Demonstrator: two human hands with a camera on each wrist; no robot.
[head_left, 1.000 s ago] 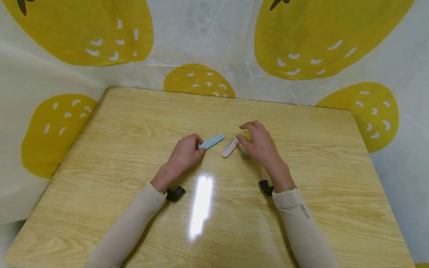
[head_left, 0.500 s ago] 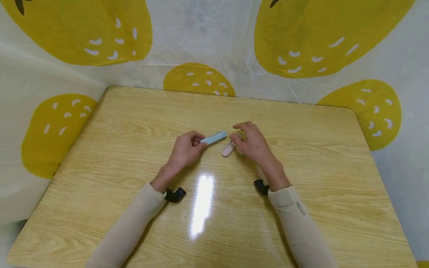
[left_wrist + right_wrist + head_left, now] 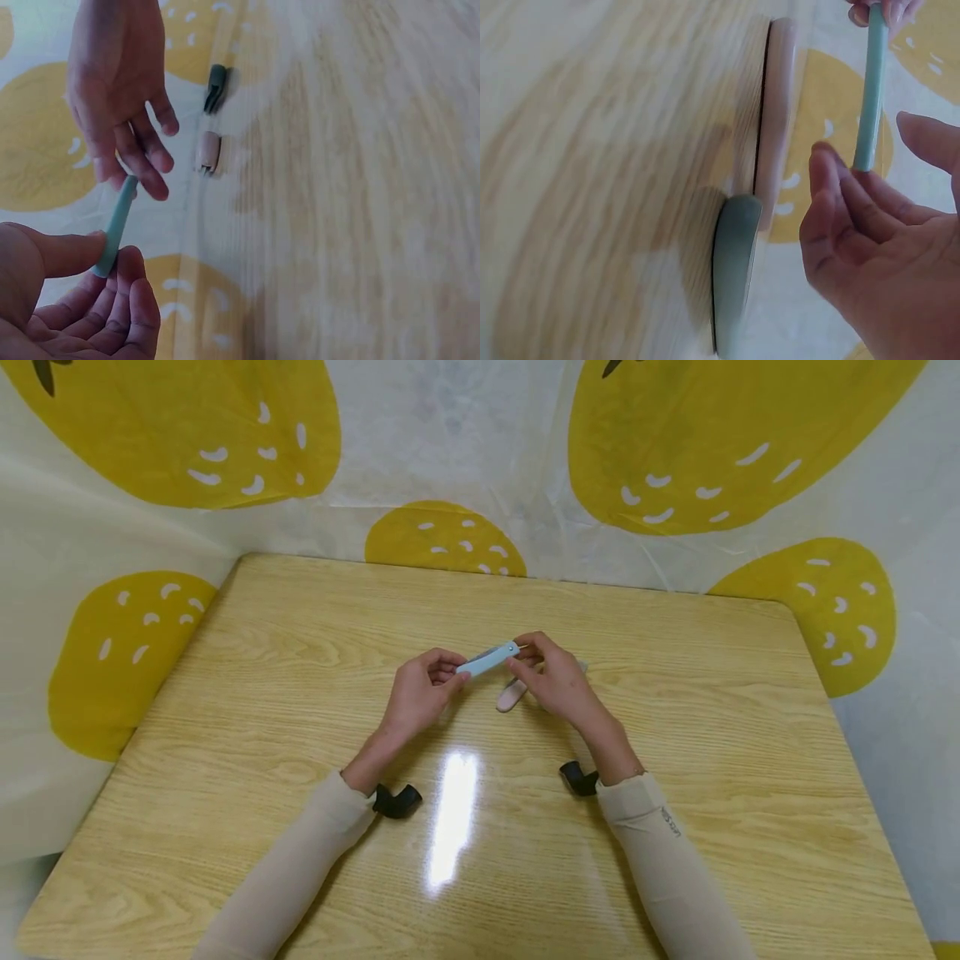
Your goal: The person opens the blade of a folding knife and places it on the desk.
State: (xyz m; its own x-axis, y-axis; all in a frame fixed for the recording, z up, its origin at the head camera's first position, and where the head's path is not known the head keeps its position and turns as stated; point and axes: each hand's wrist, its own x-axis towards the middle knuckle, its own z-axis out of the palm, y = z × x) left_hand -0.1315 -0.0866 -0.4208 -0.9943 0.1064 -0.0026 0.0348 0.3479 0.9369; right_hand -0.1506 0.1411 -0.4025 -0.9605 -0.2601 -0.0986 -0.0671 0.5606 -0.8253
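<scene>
My left hand [image 3: 420, 693] pinches one end of a light blue folding knife [image 3: 486, 661] between thumb and fingers, raised over the table. The knife is folded, with a grey strip along its upper edge and a rivet at the far end. At that rivet end is my right hand [image 3: 562, 683]; in the right wrist view its fingertips [image 3: 825, 154] are right at the knife's end, the thumb apart from it. Below lie a pink folding knife [image 3: 776, 112] and a grey-green one [image 3: 735, 274], end by end on the table. My right hand partly hides both in the head view.
The wood-grain table [image 3: 315, 635] reaches back to a white curtain [image 3: 450, 435] with yellow fruit prints. A black wrist mount [image 3: 397, 802] sits at my left cuff, another [image 3: 577, 778] at the right. Light glares on the tabletop near the front.
My left hand has lifted the blue knife slightly and shifted it right. My right hand has moved left to the knife's rivet end. The pink knife has stayed put.
</scene>
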